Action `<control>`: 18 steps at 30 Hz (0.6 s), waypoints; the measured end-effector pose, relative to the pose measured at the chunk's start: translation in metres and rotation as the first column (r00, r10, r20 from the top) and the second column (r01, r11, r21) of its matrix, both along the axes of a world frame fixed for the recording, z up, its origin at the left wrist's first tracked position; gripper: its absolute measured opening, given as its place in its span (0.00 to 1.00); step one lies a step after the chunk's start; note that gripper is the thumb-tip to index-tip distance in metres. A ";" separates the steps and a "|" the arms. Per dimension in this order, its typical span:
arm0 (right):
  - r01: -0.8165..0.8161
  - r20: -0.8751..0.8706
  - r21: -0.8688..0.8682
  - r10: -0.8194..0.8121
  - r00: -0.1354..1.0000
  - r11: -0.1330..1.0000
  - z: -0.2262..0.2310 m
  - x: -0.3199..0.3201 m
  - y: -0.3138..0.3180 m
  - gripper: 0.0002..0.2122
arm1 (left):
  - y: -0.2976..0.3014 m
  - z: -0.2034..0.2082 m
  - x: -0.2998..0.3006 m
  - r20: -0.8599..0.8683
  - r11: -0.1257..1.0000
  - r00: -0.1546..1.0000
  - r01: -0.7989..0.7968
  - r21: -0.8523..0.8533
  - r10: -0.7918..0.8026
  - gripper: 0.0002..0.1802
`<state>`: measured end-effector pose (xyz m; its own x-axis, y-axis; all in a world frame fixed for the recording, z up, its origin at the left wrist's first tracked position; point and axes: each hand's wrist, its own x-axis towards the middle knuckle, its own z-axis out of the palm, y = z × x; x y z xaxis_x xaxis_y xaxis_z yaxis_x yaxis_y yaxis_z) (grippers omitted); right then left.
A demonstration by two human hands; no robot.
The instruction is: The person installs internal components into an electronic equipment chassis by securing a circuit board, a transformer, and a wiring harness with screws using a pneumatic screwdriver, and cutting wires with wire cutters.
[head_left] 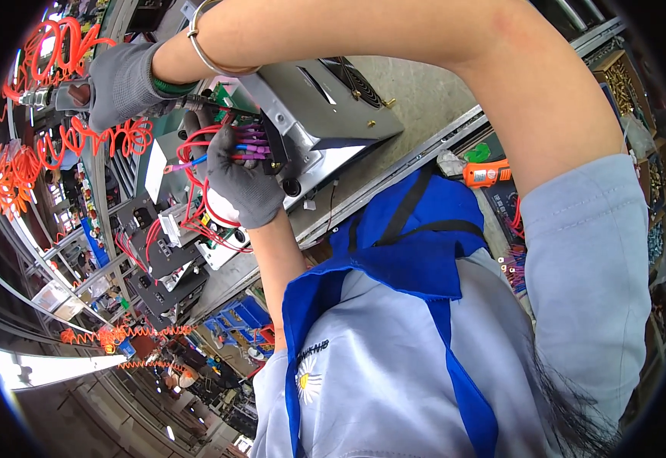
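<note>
The left hand [243, 183] pinches the purple wires [250, 143] steady against the metal box [325, 114] while the right hand [123, 80], farther left, clamps a power screwdriver [66, 95].

My left hand [243, 183] sits hemmed in by red wires [195, 164] looping on its outer side and the grey metal box [325, 107] pressing just beside it. My right forearm [363, 30] crosses above the box, blocking approach from there. The orange coiled hose [111, 137] hangs near my right hand [123, 80]. Bare bench [424, 95] beyond the box is open.
</note>
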<state>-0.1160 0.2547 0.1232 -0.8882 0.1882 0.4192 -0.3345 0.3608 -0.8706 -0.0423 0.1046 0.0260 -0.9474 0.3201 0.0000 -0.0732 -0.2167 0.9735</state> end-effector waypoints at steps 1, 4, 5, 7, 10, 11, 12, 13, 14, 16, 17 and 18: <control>0.036 0.032 0.017 -0.037 0.999 0.999 0.000 0.006 -0.001 0.22 | -0.002 0.000 -0.001 0.021 0.999 0.999 0.035 -0.007 -0.035 0.11; 0.081 0.059 0.010 -0.081 0.995 0.997 0.001 0.015 -0.002 0.23 | -0.005 -0.004 -0.001 -0.081 0.993 0.993 0.075 -0.088 -0.082 0.06; 0.084 0.054 -0.016 -0.083 0.995 0.996 0.001 0.016 -0.002 0.23 | -0.007 -0.005 -0.003 -0.083 0.993 0.993 0.078 -0.089 -0.085 0.06; 0.087 0.044 -0.019 -0.086 0.995 0.996 0.000 0.016 -0.002 0.23 | -0.010 -0.008 -0.006 -0.101 0.990 0.992 0.060 -0.129 -0.073 0.06; 0.097 0.023 -0.027 -0.096 0.995 0.995 -0.001 0.017 -0.001 0.22 | -0.009 -0.010 -0.004 -0.099 0.988 0.994 0.038 -0.148 -0.053 0.06; 0.101 0.016 -0.029 -0.100 0.995 0.994 0.000 0.017 -0.001 0.22 | -0.009 -0.009 -0.003 -0.100 0.988 0.994 0.037 -0.149 -0.052 0.06; 0.103 0.008 -0.031 -0.103 0.995 0.994 -0.001 0.018 -0.001 0.22 | -0.009 -0.009 -0.003 -0.083 0.991 0.992 0.082 -0.109 -0.091 0.06; 0.106 0.001 -0.033 -0.106 0.994 0.994 0.001 0.017 -0.001 0.22 | -0.009 -0.009 -0.002 -0.068 0.990 0.989 0.127 -0.067 -0.131 0.06; 0.108 -0.006 -0.035 -0.109 0.994 0.993 0.000 0.017 0.000 0.22 | -0.009 -0.009 -0.002 -0.068 0.990 0.989 0.126 -0.067 -0.130 0.06; 0.114 -0.021 -0.040 -0.115 0.993 0.993 0.000 0.014 0.000 0.21 | -0.010 -0.011 -0.004 -0.011 0.996 0.996 0.087 -0.034 -0.087 0.06; 0.118 -0.028 -0.042 -0.119 0.992 0.992 0.002 0.012 0.000 0.21 | -0.011 -0.014 -0.006 -0.012 0.996 0.996 0.086 -0.034 -0.087 0.06; 0.123 -0.035 -0.044 -0.125 0.992 0.991 0.003 0.012 0.001 0.21 | -0.011 -0.018 -0.007 -0.053 0.996 0.996 0.063 -0.067 -0.067 0.07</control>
